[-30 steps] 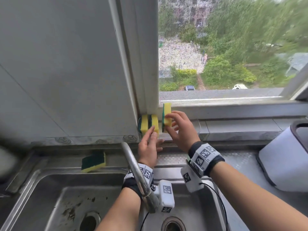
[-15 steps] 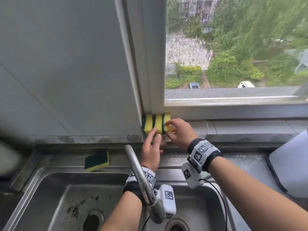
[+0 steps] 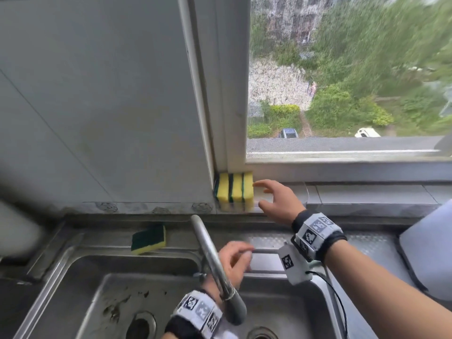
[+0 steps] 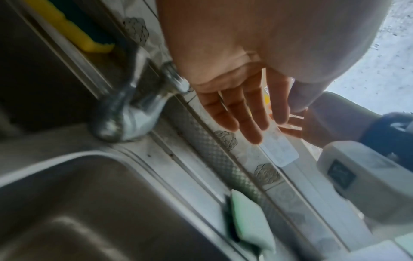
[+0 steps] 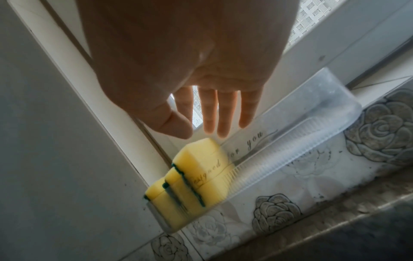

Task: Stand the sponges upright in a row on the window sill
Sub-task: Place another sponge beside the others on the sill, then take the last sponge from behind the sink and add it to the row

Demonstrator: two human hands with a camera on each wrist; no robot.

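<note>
On sill (image 3: pixel 367 195): spongy blocks (image 3: pixel 233 188) (upright)

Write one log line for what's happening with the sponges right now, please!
three sponges upright on window sill | fourth sponge flat by sink | right hand open beside row | left hand empty

The faucet (image 3: pixel 215 265) is the main obstacle: its spout arches forward over the sink (image 3: pixel 73 277), and the left hand (image 3: pixel 233 260) sits just right of it with fingers loose. Behind the faucet, three sponges (image 3: pixel 233 189) stand packed against the window frame (image 3: pixel 220 94), filling that corner of the sill (image 3: pixel 367 194). Right of the faucet the sill lies bare past the right hand (image 3: pixel 278 201), and left of it a sponge (image 3: pixel 148 239) lies flat on the sink ledge.
</note>
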